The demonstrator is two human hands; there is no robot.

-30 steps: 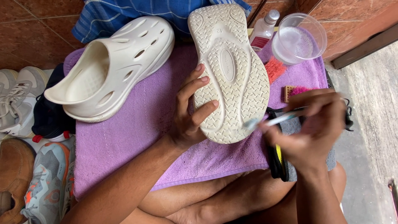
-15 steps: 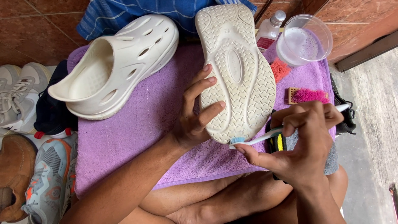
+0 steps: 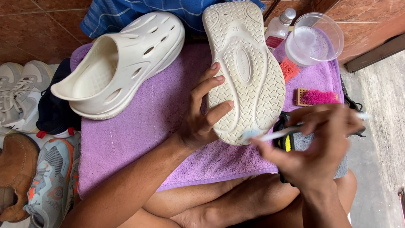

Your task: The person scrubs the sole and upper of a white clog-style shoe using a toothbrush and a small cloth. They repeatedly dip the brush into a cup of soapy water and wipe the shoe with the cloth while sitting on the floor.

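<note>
A cream foam clog [image 3: 247,69] lies sole-up on a purple towel [image 3: 160,126]. My left hand [image 3: 204,114] grips its left edge near the heel, fingers spread over the tread. My right hand [image 3: 320,145] is blurred and holds a white toothbrush [image 3: 274,134]. The brush head touches the heel end of the sole. The matching clog [image 3: 120,63] rests upright on the towel to the left.
A clear plastic cup of cloudy liquid [image 3: 314,40] and a small bottle [image 3: 280,27] stand at the towel's far right. A pink-bristled wooden brush [image 3: 316,97] lies nearby. Several other shoes [image 3: 25,139] line the left side. My crossed legs [image 3: 236,202] are below.
My right hand has brought the toothbrush down and left onto the heel of the sole. The left hand keeps its hold on the clog.
</note>
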